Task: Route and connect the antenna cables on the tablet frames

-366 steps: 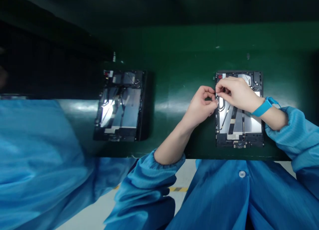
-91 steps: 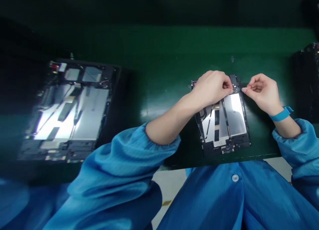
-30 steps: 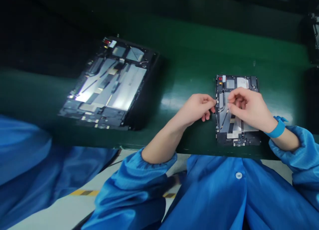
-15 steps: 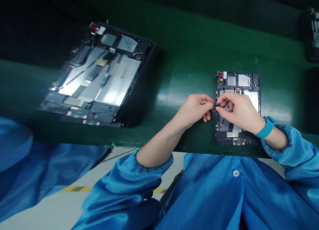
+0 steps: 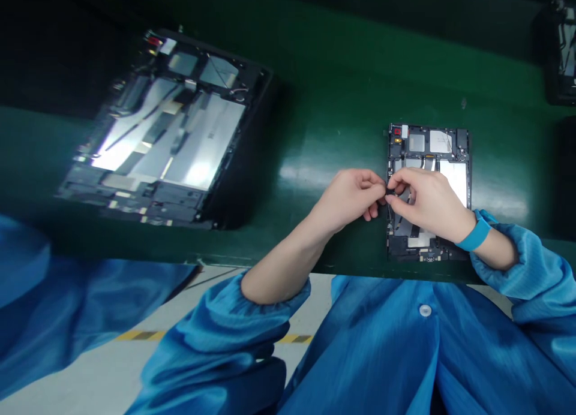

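Note:
An opened tablet (image 5: 418, 241), its inner parts exposed, lies on the green bench in front of me. Silvery plates, dark flat cables and a small red part near the top left corner show in it. My left hand (image 5: 353, 199) is at the tablet's left edge, fingers curled and thumb pressed against the forefinger. From the right, my right hand (image 5: 427, 200) reaches over the tablet, with thumb and forefinger pinched at the same edge, close to the left fingertips. Whatever small piece sits between the fingertips is too small to name.
To the left on the green bench (image 5: 324, 109) lies a stack topped by another opened tablet (image 5: 211, 139). At the far right edge stand more dark devices (image 5: 567, 55). A co-worker's blue garment (image 5: 90, 307) shows at the lower left.
Both hands stay at the tablet's left edge, and the right thumb and forefinger have shifted slightly. The whole view has moved a little, with the left stack now further left.

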### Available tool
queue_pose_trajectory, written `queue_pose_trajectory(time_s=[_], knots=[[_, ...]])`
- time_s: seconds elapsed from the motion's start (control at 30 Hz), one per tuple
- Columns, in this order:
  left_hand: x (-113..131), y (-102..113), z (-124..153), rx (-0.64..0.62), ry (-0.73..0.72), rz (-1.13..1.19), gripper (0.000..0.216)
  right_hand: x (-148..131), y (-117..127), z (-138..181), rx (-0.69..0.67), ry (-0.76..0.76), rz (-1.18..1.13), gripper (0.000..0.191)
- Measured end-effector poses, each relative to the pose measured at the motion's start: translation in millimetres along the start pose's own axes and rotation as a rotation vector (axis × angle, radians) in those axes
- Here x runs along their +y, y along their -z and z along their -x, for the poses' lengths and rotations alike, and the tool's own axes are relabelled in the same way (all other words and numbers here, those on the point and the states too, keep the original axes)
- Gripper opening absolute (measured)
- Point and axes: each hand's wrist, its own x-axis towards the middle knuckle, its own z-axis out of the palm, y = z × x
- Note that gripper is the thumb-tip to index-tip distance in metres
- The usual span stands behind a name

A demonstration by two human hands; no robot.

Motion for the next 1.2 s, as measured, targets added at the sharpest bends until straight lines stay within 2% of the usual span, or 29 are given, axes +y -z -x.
queue_pose_trajectory(time_s=[0.23, 0.3, 0.37, 0.43, 0.5, 0.67, 0.77, 0.87, 1.2], knots=[[0, -1, -3, 0.017, -0.02, -0.007, 0.009, 2, -1, 3, 0.003, 0.003, 0.022, 0.009], [-1, 0, 4, 0.09, -0.112, -0.032, 0.007, -1, -1, 3, -0.002, -0.01, 0.036, 0.01], [-1, 1, 15, 0.154, -0.288, -0.084, 0.003, -5, -1, 2, -0.04, -0.005, 0.051, 0.01], [-1, 2, 27, 0.137, -0.449, -0.145, 0.006, -7, 3, 1, -0.102, 0.017, 0.06, 0.009], [-3, 4, 36, 0.093, -0.506, -0.15, 0.012, -5, 11, 0, -0.164, 0.055, 0.052, 0.013], [-26, -1, 35, 0.049, -0.317, 0.042, 0.029, 11, 28, -2, -0.297, 0.214, -0.012, 0.019], [-37, -8, 29, -0.027, -0.194, 0.144, 0.034, 18, 25, -7, -0.232, 0.343, 0.005, 0.016], [-36, -13, 28, -0.067, -0.115, 0.212, 0.035, 23, 18, -14, -0.175, 0.424, 0.041, 0.017], [-30, -20, 26, 0.055, -0.064, 0.232, 0.03, 33, 13, -25, -0.104, 0.38, 0.078, 0.019]])
